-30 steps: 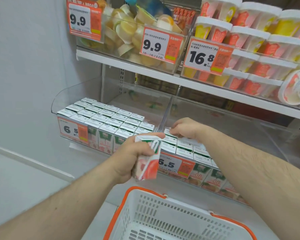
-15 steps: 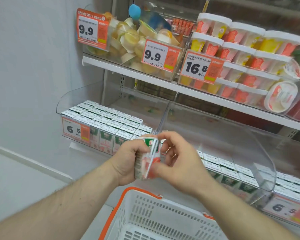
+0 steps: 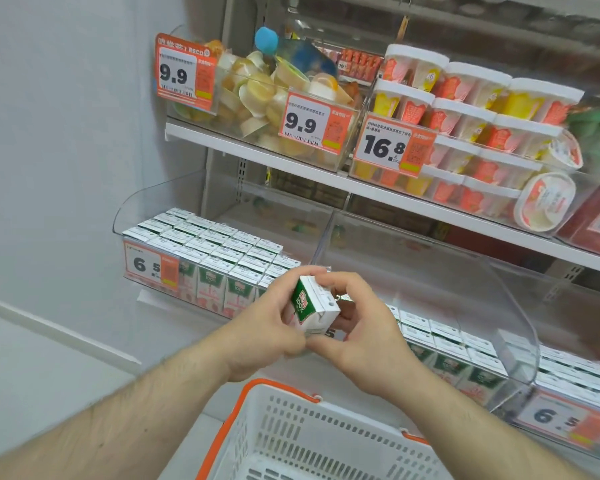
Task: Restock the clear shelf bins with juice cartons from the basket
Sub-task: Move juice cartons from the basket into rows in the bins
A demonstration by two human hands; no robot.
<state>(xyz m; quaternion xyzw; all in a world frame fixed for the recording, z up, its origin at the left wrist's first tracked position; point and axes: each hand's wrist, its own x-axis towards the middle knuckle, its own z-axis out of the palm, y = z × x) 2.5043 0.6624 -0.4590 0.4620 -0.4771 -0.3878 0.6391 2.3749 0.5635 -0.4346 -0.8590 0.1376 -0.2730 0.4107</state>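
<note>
Right now my left hand [image 3: 257,336] and right hand [image 3: 357,337] both clasp one juice carton [image 3: 314,308] above the far rim of the basket [image 3: 243,407]. Its long axis tilts, white top pointing up and away toward the clear shelf bins [image 3: 520,341] beyond the basket, green face turned left.

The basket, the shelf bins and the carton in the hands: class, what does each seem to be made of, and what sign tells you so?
Basket: probably moulded plastic, matt white with an orange rim; the regular slots suggest it.
Shelf bins: clear glossy plastic, perhaps acrylic; the cartons show through and the curved edges catch light.
Carton, held by the left hand and right hand: likely printed coated card, with sharp folded edges.
</note>
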